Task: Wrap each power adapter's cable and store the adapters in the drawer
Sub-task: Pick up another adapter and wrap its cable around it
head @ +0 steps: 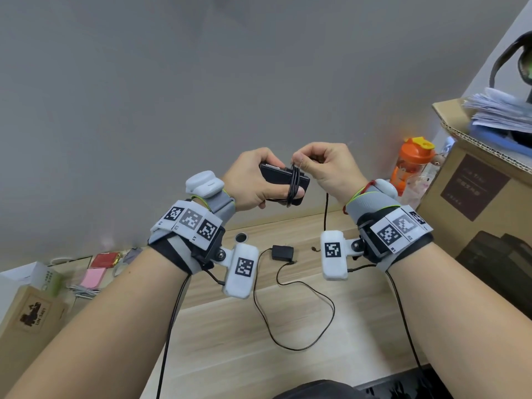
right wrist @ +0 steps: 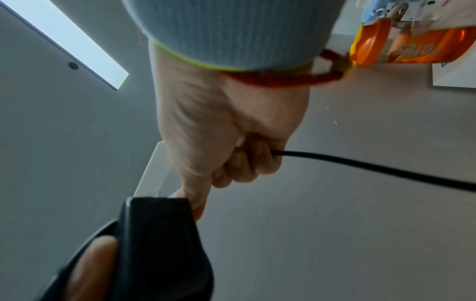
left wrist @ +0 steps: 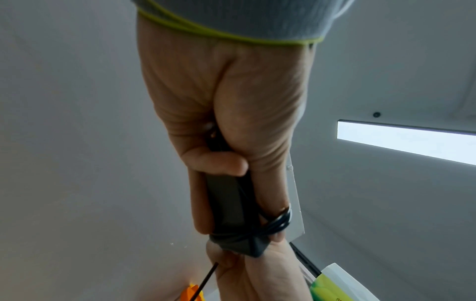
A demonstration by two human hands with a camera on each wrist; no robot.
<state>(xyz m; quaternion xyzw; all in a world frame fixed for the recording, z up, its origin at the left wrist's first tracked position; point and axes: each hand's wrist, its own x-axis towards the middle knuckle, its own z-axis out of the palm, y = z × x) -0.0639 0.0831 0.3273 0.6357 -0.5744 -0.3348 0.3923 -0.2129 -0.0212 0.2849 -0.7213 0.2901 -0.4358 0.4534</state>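
Raised in front of the grey wall, my left hand (head: pixel 253 182) grips a black power adapter (head: pixel 276 178), its thumb lying across the body. Several turns of thin black cable (head: pixel 294 185) are wound round the adapter and over the thumb. My right hand (head: pixel 319 165) pinches the cable just above the coil, and the free end (head: pixel 326 211) hangs down below it. In the left wrist view the adapter (left wrist: pixel 226 203) sits in the fist with the coil (left wrist: pixel 278 222) near its end. The right wrist view shows the cable (right wrist: pixel 373 169) leaving the fist. A second black adapter (head: pixel 282 252) lies on the wooden desk (head: pixel 230 341), its cable (head: pixel 302 312) loose in a loop.
An orange bottle (head: pixel 413 162) stands at the back right beside a cardboard box (head: pixel 475 182) holding papers. At the left lie a small carton (head: pixel 31 315), pink and red packets (head: pixel 95 272) and a white cable. A round grommet hole (head: pixel 241 237) sits near the wall. No drawer is in view.
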